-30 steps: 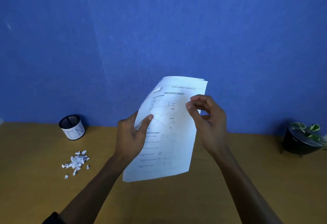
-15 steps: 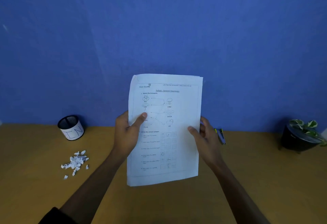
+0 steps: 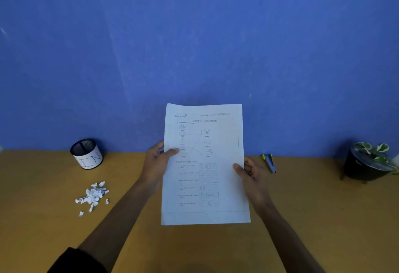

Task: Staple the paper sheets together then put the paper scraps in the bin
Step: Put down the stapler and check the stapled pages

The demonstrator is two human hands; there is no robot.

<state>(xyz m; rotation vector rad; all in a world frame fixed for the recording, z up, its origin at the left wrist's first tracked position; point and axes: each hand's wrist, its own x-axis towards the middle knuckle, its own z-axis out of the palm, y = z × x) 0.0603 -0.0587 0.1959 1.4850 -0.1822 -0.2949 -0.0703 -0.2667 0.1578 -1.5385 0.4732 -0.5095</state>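
I hold a stack of white printed paper sheets point(image 3: 222, 173) upright above the wooden table point(image 3: 43, 229), at the centre of the head view. My left hand point(image 3: 156, 163) grips the stack's left edge, thumb on the front. My right hand point(image 3: 251, 175) grips the right edge the same way. A pile of white paper scraps point(image 3: 93, 195) lies on the table to the left. Behind the scraps stands a small black mesh bin point(image 3: 87, 154) with a white band lettered "BIN". A small blue and yellow stapler point(image 3: 268, 163) lies on the table right of the sheets.
A black pot with a green and white plant point(image 3: 367, 164) stands at the far right against the blue wall point(image 3: 194, 46). The table runs along that wall.
The sheets were tilted and bent in my hands; now they are squared and face me flat. My right hand slid down from the top to the right edge, uncovering the stapler.
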